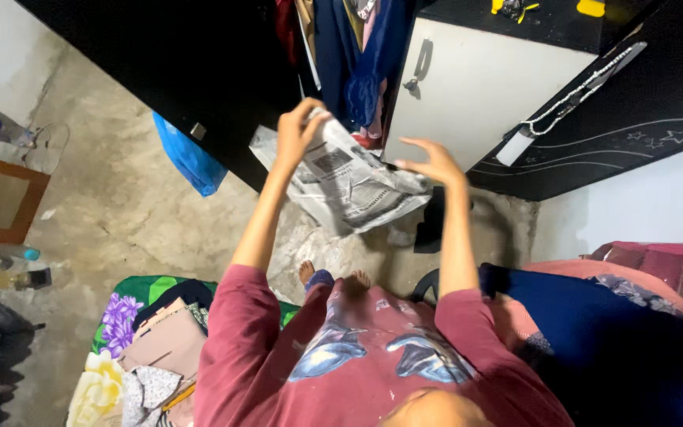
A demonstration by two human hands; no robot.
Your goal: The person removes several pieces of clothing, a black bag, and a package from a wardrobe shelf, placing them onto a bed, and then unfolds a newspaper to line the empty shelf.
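One head-worn camera looks steeply down from above the person's maroon shirt (373, 356), close, facing the grey concrete floor (120, 205) and black wardrobe (199, 63).

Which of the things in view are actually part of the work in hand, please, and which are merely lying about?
In hand:
- newspaper sheet, gripped by the left hand
- right hand, open over the sheet's other edge
- open wardrobe with hanging clothes, just behind

Lying about:
- blue plastic bag
- plastic bottle on the floor
- folded clothes
- bead string
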